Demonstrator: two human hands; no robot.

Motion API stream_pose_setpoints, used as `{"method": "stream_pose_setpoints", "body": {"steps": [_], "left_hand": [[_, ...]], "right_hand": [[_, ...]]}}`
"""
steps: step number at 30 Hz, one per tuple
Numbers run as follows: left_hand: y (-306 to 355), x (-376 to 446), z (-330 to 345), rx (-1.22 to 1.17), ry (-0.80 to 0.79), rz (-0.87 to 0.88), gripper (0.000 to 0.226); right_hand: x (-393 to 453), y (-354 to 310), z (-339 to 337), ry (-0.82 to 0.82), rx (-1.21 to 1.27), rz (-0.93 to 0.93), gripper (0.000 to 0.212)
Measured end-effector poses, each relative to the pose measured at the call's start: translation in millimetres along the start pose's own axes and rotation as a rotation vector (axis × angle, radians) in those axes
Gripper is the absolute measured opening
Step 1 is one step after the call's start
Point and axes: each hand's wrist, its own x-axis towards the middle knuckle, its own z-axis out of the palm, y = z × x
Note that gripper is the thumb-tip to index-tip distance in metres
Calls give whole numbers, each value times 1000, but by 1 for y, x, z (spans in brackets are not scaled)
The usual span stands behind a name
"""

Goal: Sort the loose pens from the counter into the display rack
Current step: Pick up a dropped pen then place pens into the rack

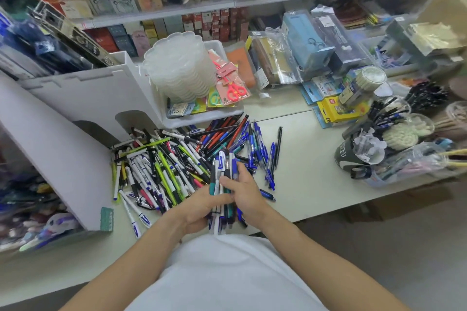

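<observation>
A big heap of loose pens [171, 164] lies on the pale counter [316, 184], white, green, black, red and blue ones mixed. Both hands hold one upright bundle of pens [223, 169] just above the counter's near edge. My left hand [199, 209] grips the bundle from the left and below. My right hand [246, 197] wraps it from the right, thumb across the front. The white cardboard display rack [75, 98] stands to the left of the heap, its arched slots facing the pens.
A white tray [202, 118] with stacked clear lids and packaged scissors sits behind the heap. Cups of pens and sticks [394, 134] crowd the right side. Shelves of boxed stationery [202, 20] rise at the back. Bare counter shows between the heap and the cups.
</observation>
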Motion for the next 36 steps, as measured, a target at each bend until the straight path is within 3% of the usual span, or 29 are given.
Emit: {"method": "stream_pose_setpoints", "body": {"steps": [3,6,8,12,15,18,21,25,28,30,36], "left_hand": [[-7,-4,5,-36,-28,-27,36],[-16,-7,15,12,-44,-33,23],[-22,-9,26,66,-64,-78,19],[-48,-14,43,34,-200,-222,18],[-76,-22,45,-2,-245,-278,14],[-104,-31,49,-33,-203,-310,27],[-123,-45,58,-15,-169,-331,27],[-151,-70,66,66,-163,-372,13],[-178,-86,73,136,-115,-357,8],[-197,-96,76,167,-71,-351,15],[-241,-108,75,-18,-238,-352,10]], "right_hand": [[-8,4,-7,6,-44,-9,37],[-16,13,-28,-68,-44,-48,83],[-25,15,-40,-81,-44,-92,95],[-45,19,-50,60,-135,-226,40],[-65,37,-53,50,-61,-173,16],[-85,62,-58,91,-29,-103,15],[-106,84,-61,111,44,-59,10],[-139,109,-65,91,-13,-47,35],[-165,134,-63,192,-15,-39,14],[-177,155,-63,287,-54,-11,13],[-199,194,-75,304,-232,58,18]]}}
